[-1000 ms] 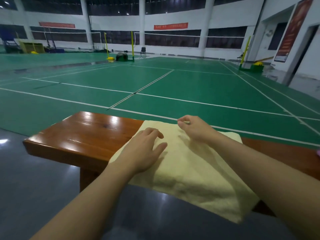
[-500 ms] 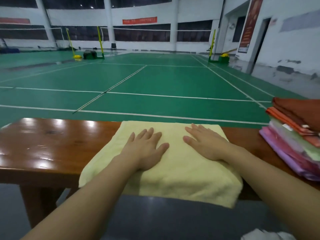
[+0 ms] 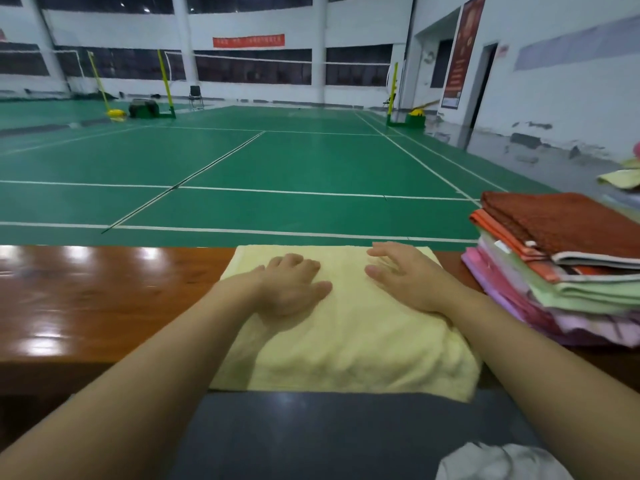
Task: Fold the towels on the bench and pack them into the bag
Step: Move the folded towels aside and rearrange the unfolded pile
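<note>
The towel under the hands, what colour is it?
Pale yellow. The towel shows plainly in the head view, lying on the brown bench.

One yellow towel (image 3: 349, 327) spread on one wooden bench (image 3: 104, 299). Two hands on it: left hand (image 3: 289, 289), right hand (image 3: 408, 278). One stack of folded towels (image 3: 568, 271) at the right, at least six layers showing; exact number cannot be told. One more pale yellow cloth (image 3: 621, 177) at the far right edge. Three yellow net posts (image 3: 165, 81) on the court. One chair (image 3: 196, 96) far back.
</note>
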The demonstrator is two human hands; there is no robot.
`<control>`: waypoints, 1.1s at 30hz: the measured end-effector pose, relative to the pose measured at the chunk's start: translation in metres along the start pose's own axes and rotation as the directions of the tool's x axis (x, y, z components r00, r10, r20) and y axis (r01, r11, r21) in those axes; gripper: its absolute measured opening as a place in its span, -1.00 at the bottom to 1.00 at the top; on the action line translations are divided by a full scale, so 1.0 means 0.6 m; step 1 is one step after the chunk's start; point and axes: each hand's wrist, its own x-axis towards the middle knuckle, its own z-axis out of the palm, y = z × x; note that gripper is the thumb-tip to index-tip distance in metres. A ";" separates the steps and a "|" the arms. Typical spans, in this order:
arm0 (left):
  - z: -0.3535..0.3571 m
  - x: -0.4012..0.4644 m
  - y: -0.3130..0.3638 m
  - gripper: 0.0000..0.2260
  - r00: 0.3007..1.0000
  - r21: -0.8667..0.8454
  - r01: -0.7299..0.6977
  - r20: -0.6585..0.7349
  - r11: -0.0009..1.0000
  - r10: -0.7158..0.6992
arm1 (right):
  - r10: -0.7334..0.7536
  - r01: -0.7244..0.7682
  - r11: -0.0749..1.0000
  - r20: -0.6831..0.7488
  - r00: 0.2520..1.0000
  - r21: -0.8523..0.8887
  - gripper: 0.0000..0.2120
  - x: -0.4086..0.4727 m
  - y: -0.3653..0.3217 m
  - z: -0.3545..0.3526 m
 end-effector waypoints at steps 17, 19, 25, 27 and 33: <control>-0.084 -0.058 -0.162 -0.72 0.996 -0.268 0.088 0.008 0.959 -0.089 | 0.288 -0.140 0.930 0.436 0.853 -0.340 -0.63 -0.015 -0.005 -0.139; -0.083 -0.064 -0.165 -0.70 0.993 -0.250 0.109 0.060 0.962 -0.097 | 0.299 -0.147 0.927 0.446 0.843 -0.344 -0.60 -0.017 -0.006 -0.141; -0.077 -0.060 -0.164 -0.75 0.989 -0.236 0.146 0.064 0.961 -0.135 | 0.291 -0.186 0.946 0.441 0.849 -0.267 -0.70 -0.020 -0.001 -0.139; -0.075 -0.060 -0.167 -0.79 0.990 -0.224 0.137 0.045 0.965 -0.130 | 0.280 -0.172 0.947 0.432 0.857 -0.272 -0.72 -0.022 -0.002 -0.138; -0.065 -0.072 -0.181 -0.92 0.997 -0.239 0.076 0.003 0.968 -0.078 | 0.242 -0.116 0.946 0.423 0.873 -0.302 -0.84 -0.028 0.001 -0.138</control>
